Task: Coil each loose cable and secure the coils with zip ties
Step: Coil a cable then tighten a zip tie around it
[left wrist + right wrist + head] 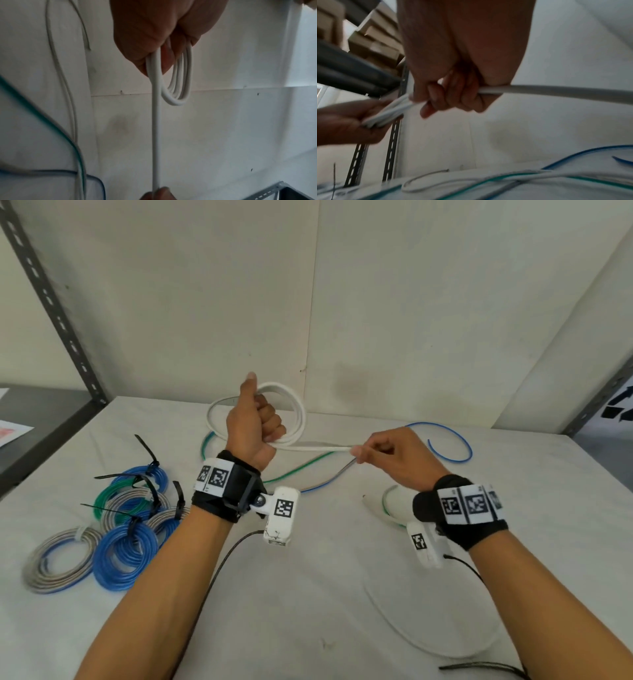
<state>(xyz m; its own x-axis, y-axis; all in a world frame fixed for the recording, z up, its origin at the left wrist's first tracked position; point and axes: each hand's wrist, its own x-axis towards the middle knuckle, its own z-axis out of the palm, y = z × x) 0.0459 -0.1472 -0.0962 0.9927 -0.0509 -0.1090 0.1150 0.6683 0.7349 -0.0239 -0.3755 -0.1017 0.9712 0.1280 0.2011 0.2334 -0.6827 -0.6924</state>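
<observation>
My left hand (pixel 260 422) is raised over the table and grips a coil of thick white cable (pixel 297 409) in its fist; the loops (pixel 180 83) hang from the curled fingers. A straight run of the same cable (pixel 318 447) stretches to my right hand (pixel 380 450), which pinches it between thumb and curled fingers (pixel 447 97). The cable's tail (pixel 421 635) lies in a wide arc on the table under my right forearm. Loose green (pixel 301 467), blue (pixel 452 440) and grey cables lie on the table behind the hands.
Several finished coils (pixel 120 529), blue, green and grey, tied with black zip ties (pixel 147 446), sit at the left on the white table (pixel 308 594). A metal shelf upright (pixel 51 302) stands at the far left. White wall panels close the back.
</observation>
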